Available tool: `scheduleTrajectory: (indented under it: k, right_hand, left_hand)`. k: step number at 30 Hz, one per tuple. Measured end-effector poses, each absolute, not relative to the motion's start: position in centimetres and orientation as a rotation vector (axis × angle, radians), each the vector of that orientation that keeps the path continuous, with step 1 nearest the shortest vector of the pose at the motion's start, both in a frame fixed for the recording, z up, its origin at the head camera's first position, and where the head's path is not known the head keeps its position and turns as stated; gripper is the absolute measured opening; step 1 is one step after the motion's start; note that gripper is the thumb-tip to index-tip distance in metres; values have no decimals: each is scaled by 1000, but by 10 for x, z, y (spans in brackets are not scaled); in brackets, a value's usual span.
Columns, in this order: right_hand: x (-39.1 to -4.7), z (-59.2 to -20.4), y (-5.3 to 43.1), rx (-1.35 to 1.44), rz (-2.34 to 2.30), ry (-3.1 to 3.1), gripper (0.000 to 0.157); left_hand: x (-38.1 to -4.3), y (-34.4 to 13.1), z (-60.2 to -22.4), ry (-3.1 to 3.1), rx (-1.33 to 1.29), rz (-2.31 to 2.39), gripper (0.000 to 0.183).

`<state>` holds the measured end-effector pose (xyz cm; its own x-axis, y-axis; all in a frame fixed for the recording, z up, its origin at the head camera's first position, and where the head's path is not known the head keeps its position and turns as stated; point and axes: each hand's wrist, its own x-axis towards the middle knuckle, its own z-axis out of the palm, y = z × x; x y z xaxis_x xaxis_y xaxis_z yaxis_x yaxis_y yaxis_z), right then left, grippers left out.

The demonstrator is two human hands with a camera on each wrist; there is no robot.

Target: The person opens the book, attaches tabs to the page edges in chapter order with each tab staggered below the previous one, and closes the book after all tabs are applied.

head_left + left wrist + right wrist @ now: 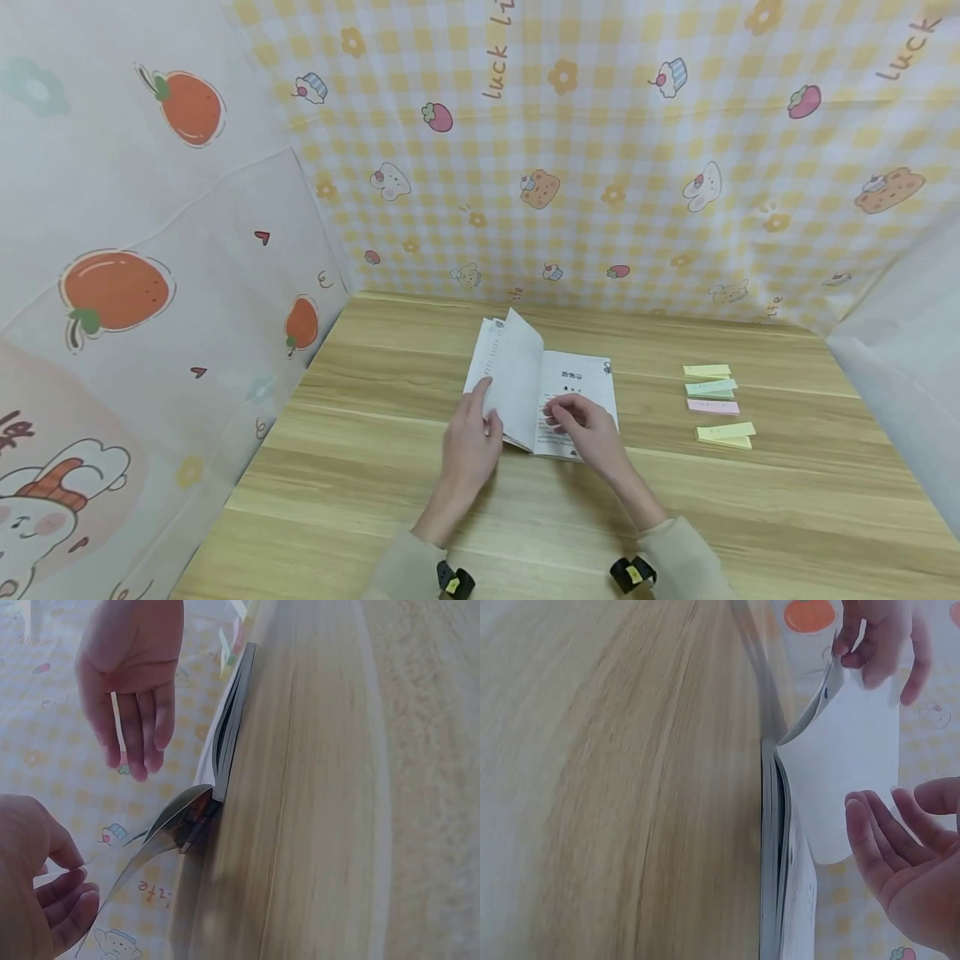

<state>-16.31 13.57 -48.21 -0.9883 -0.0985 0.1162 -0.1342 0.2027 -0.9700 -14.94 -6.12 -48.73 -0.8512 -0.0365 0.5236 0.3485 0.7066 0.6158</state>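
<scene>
An open book (pixel 592 387) lies on the wooden table, printed text showing on its right page. One blank white page (pixel 519 383) stands raised and leans to the left side. My left hand (pixel 468 446) pinches that raised part at its outer edge, thumb and fingers together in the left wrist view, where the lifted sheet (pixel 135 862) curves up from the spine. Over the right page hovers my right hand (pixel 596 433), its fingers loosely bent. In the right wrist view this right hand (pixel 911 859) holds nothing and is apart from the white page (pixel 836 765).
To the right of the book lie several pads of sticky notes: yellow (pixel 707 370), green (pixel 711 388), pink (pixel 713 407) and another yellow (pixel 724 434). A checkered curtain (pixel 585 167) hangs behind the table (pixel 360 467), and a white printed cloth (pixel 202 300) on the left.
</scene>
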Motion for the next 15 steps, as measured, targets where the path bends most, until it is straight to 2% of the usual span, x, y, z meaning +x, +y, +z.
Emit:
scheduleTrajectory:
  k: [15]
  right_hand:
    - [-172,-502,154,266,1625,-2684,18]
  left_hand:
    - [-151,-75,-497,-2437,-241,-971,33]
